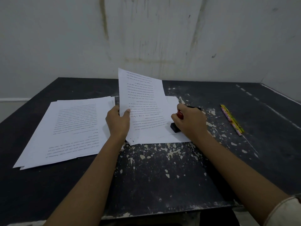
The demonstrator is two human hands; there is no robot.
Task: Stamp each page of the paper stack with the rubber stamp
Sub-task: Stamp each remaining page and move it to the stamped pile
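A rubber stamp with a round red handle and a black rectangular base stands on the near right corner of a white paper stack. Its base is flat against the top page. The right hand wraps around the red handle, its grip clamped on the stamp from above.

Left of the stamp, the left hand holds a white printed sheet by its left edge. Here the grip is a pinch, with the thumb on the printed face and the fingers behind. The sheet rises steeply behind the stamp, its far end in the air and its near end still down on the stack.

Farther left of the stamp lies a loose, fanned pile of printed pages, flat on the black, paint-flecked tabletop. Well to the right of the stamp, two slim patterned pencils lie side by side on the tabletop. Just behind the stamp, a dark flat thing pokes out past the right hand, too hidden to identify. A stained pale wall rises beyond the tabletop. A light sleeve covers the right upper arm.
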